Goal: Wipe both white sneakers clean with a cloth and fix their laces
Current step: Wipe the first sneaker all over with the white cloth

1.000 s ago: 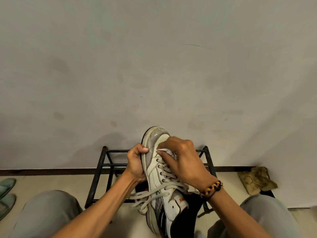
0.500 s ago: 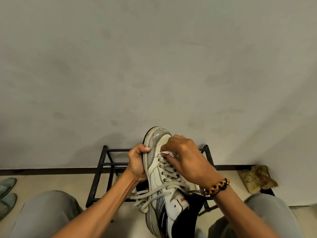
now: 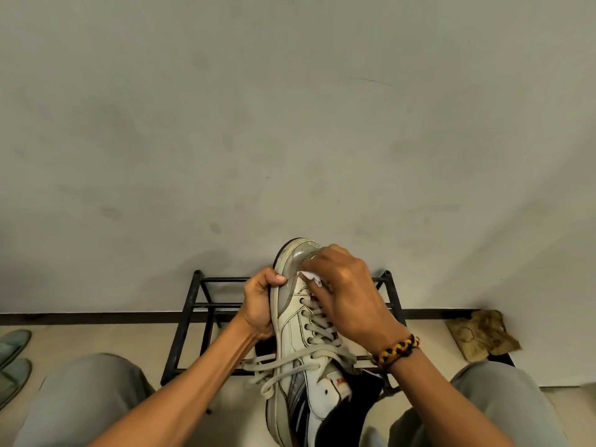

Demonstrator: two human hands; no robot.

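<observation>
One white sneaker (image 3: 298, 337) with grey and dark stripes is held up in front of me, toe pointing away. My left hand (image 3: 259, 301) grips its left side near the toe. My right hand (image 3: 343, 291) presses a small white cloth (image 3: 310, 277) against the top of the toe, just beyond the upper eyelets. The loose laces (image 3: 274, 369) hang out to the left over my wrist. A second sneaker is not clearly in view.
A black metal shoe rack (image 3: 193, 321) stands against the grey wall behind the sneaker. A crumpled brown rag (image 3: 480, 335) lies on the floor at the right. Two grey-green slippers (image 3: 13, 356) lie at the far left. My knees frame the bottom corners.
My right hand with the cloth has slid up the sneaker from the upper laces toward the toe. The left hand keeps its grip.
</observation>
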